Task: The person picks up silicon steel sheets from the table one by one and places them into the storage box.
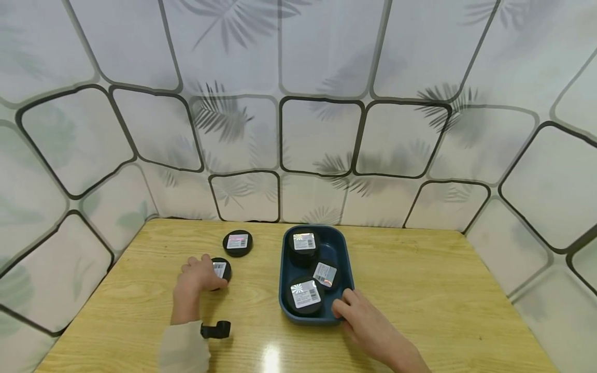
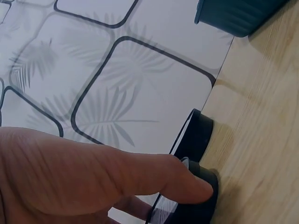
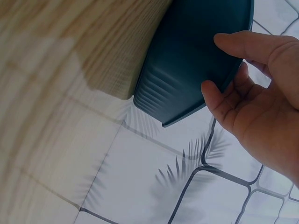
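My left hand grips a round flat black container with a white label, thumb against its side in the left wrist view. That container appears to rest on the table; the hand covers part of it. A similar black container lies just behind. At centre stands a dark blue plastic tray holding labelled black containers; three labels show, and the rear one looks taller, perhaps stacked. My right hand holds the tray's near right corner, with the thumb on the outer wall and curled fingers at the rim in the right wrist view.
Everything stands on a light wooden table. Patterned fabric walls enclose the back and both sides, close to the table's edges. A black strap device sits on the left wrist, by the pale sleeve.
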### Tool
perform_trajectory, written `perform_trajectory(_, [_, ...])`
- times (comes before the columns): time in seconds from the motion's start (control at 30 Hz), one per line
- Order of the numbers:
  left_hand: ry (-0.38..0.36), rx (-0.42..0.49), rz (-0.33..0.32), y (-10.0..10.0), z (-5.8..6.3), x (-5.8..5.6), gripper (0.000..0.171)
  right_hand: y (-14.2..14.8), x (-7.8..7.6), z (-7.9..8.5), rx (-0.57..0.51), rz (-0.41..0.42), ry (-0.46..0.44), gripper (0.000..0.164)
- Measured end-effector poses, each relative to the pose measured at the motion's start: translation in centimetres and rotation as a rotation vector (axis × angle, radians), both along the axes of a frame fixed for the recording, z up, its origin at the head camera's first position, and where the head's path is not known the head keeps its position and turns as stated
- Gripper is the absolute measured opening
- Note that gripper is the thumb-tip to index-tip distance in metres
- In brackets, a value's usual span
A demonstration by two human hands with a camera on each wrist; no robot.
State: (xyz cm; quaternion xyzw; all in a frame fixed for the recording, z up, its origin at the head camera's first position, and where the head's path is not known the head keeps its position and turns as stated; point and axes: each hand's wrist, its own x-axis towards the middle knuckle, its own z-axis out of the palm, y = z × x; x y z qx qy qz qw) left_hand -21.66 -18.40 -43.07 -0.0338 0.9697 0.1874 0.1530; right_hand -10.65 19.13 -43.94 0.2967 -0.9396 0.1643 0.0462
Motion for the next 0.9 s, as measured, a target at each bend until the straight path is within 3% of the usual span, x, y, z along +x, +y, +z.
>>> perform_trajectory(0.23, [0.043, -0.039, -0.055, 1.7, 0.4, 0.7, 0.075, 0.1, 0.0, 0.0, -0.007, -0.007, -0.023, 0.03])
perform_trajectory(0.5, [0.059, -0.056, -0.118, 3.0, 0.2, 0.8, 0.087, -0.1, 0.0, 0.0, 0.0, -0.007, -0.012, 0.029])
perform_trajectory(0.7, [0.081, -0.047, -0.063, 3.6, 0.0, 1.1, 0.097, 0.0, -0.1, 0.0, 0.008, -0.007, -0.026, 0.028])
perform_trajectory(0.9, [0.089, -0.041, 0.007, 4.4, 0.2, 1.2, 0.094, 0.1, -0.1, -0.1, 0.008, -0.013, -0.038, 0.028])
